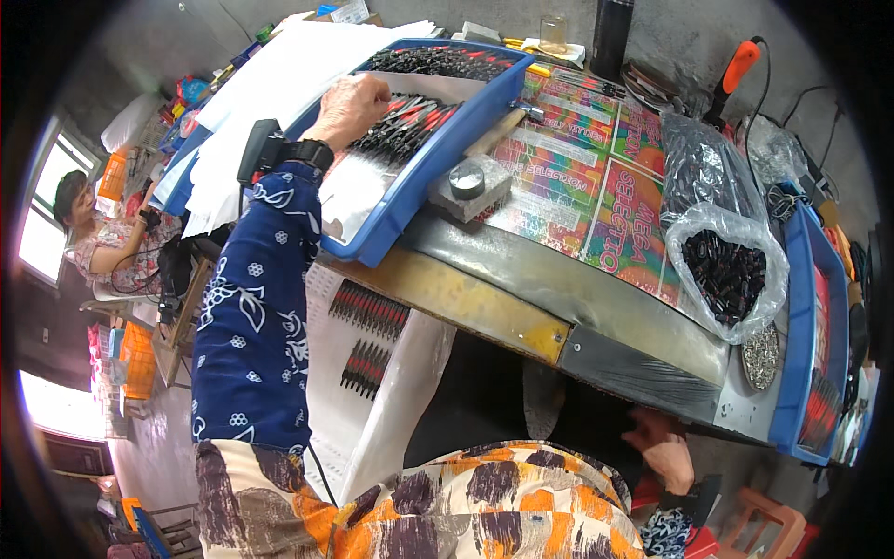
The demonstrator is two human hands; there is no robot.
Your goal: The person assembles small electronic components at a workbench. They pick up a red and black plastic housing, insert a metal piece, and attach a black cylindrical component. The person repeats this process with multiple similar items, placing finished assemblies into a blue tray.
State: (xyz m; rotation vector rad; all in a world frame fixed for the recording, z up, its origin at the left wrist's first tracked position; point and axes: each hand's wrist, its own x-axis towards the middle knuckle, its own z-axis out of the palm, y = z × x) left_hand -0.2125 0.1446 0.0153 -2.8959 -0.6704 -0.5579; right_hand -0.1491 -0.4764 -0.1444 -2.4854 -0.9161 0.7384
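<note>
My left hand (352,110) is over a long blue tray (396,212), at the edge of a heap of slim black-and-red pens (402,130). Its fingers curl downward and their tips are hidden, so what they grip does not show. Another row of the same pens (447,62) fills the tray's far part, beyond a white sheet. Low at the right, below the bench edge, my right hand (666,456) hangs beside my lap. Its fingers look loosely apart and hold nothing visible.
A clear bag of small black parts (724,270) stands on the bench at right, beside another blue tray (792,410). A round metal piece (467,181) sits on a grey block. Below, a white holder (419,373) carries rows of pens. Another person (121,233) sits at far left.
</note>
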